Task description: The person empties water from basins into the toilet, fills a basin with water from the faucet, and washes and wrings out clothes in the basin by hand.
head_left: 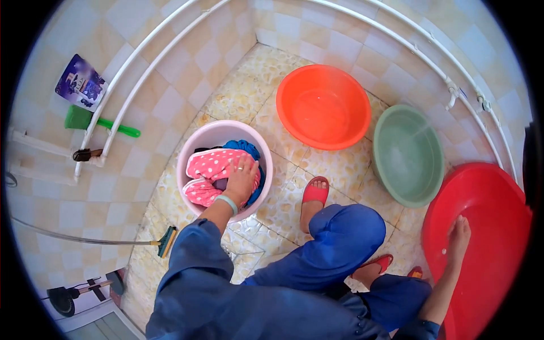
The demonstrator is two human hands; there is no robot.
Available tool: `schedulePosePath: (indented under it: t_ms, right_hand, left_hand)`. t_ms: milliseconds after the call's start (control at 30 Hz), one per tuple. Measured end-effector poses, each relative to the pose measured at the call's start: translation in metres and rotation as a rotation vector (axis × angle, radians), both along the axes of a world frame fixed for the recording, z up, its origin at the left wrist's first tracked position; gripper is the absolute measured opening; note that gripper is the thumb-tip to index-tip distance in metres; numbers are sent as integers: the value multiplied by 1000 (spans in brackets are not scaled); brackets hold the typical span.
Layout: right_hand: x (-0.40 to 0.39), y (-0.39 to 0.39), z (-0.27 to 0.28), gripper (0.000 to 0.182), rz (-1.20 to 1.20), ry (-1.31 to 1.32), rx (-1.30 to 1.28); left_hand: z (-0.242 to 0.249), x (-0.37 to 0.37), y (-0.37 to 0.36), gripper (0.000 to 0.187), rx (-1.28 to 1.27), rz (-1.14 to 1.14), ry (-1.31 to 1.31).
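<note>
Overhead, head view: left hand [242, 177] presses flat, fingers spread, on the pink dotted garment [212, 170] lying directly beneath it inside the pink basin [187, 153]; right hand [458, 235], fingers loose and grasping nothing, rests in the red tub [487, 198], well apart.
</note>
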State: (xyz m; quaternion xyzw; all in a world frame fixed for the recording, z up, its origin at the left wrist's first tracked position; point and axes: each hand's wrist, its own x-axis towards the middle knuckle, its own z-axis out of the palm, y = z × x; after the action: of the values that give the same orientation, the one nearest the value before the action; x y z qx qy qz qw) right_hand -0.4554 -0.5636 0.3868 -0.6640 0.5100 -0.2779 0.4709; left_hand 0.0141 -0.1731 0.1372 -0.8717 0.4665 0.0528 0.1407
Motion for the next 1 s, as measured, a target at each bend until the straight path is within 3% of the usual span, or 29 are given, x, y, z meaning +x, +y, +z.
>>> schedulePosePath:
  t_ms: [67, 267, 367, 433, 600, 667, 733, 833, 933, 1000]
  right_hand:
    - [-3, 6, -19, 28, -70, -28, 50]
    - [14, 15, -26, 23, -155, -92, 85]
    - [21, 18, -31, 24, -126, -28, 69]
    - [19, 16, -33, 28, -95, -38, 33]
    - [17, 16, -29, 31, -93, -70, 41]
    - [19, 16, -28, 31, -81, -67, 17]
    - [24, 20, -26, 31, -63, -64, 30]
    - [32, 23, -24, 31, -37, -53, 19]
    - [34, 25, -21, 31, -18, -55, 16]
    - [31, 25, -23, 31, -4, -54, 4]
  left_hand:
    - [1, 10, -12, 49, 114, -165, -46]
    - [-32, 27, -38, 47, 350, -47, 82]
    - [-29, 40, -35, 38, 285, -5, 188]
    - [-12, 43, -25, 32, 295, -48, 246]
    - [69, 42, 46, 30, -174, 85, 256]
    - [111, 41, 73, 33, -171, 124, 231]
    - [123, 38, 95, 39, -110, 150, 158]
    - [76, 30, 130, 50, 111, 198, 35]
    - [19, 11, 145, 69, 420, 280, 301]
    - [0, 14, 134, 79, 343, 485, 363]
